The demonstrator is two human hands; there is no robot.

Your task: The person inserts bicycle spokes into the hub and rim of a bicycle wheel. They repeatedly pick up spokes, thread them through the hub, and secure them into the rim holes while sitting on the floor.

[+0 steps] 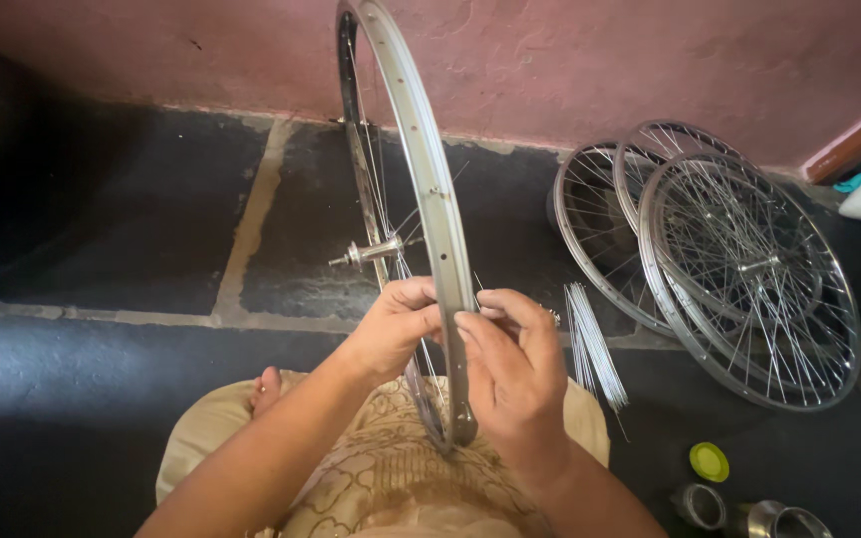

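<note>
Your left hand (391,324) and right hand (515,369) both pinch the smooth, curved metal rim of the bicycle wheel (430,189), which stands upright on your lap, its thin spokes running to a shiny hub (376,251). Just right of your right hand, a bundle of loose spokes (592,344) lies on the dark stone floor (112,229). Further right, three finished wheels (749,279) lean together near the rough pink wall (590,60). A round yellow lid (709,461) and steel cups (749,513) sit near your right forearm.
</note>
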